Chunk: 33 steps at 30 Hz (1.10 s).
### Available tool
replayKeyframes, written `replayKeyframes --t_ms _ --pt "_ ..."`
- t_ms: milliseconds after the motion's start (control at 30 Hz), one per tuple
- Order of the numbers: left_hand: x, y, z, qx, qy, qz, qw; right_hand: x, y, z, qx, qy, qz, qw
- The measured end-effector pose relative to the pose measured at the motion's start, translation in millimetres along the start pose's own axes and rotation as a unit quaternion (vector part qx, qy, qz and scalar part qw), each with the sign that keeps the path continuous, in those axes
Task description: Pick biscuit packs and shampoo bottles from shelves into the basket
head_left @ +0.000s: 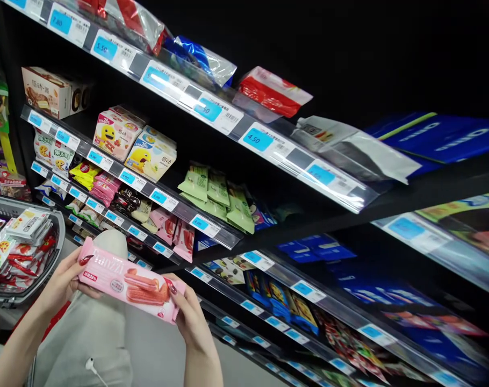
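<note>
A pink packet of wafer-like biscuits [127, 285] is stretched between both my hands, its printed front facing up at me. My left hand [69, 277] grips the left end, thumb on top. At the other end, my right hand [190, 309] pinches the corner with its thumb over the print. The packet hangs above my knee, in front of the lower shelves. Similar pink packets [184, 240] lie on a low shelf just beyond it.
A grey basket [61, 236] with several snack packs stands at the left. Shelves with price tags [218, 114] slant across the view. Small boxes [151, 153], green bags [218, 193] and blue packs [317, 247] sit on them. A white earphone [90, 364] dangles by my leg.
</note>
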<state>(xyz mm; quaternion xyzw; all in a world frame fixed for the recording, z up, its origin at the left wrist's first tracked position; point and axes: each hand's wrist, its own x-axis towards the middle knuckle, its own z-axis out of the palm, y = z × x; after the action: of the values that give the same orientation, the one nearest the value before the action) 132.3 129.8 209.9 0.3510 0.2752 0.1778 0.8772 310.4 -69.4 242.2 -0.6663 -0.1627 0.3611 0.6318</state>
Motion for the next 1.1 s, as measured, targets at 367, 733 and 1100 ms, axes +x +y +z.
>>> replayKeyframes --t_ms 367,733,1100 --pt "-3.5 3.3 -0.8 -0.016 0.032 0.006 0.999 6.6 1.3 6.6 0.001 0.01 -0.013 1.0" --pt "0.2 -6.6 -10.9 0.012 0.088 0.043 0.995 11.3 7.8 21.7 0.018 0.044 0.009 0.999" --pt "-4.6 -6.6 -1.5 0.052 0.073 0.055 0.994 20.6 25.7 17.3 -0.016 0.155 -0.03 0.987"
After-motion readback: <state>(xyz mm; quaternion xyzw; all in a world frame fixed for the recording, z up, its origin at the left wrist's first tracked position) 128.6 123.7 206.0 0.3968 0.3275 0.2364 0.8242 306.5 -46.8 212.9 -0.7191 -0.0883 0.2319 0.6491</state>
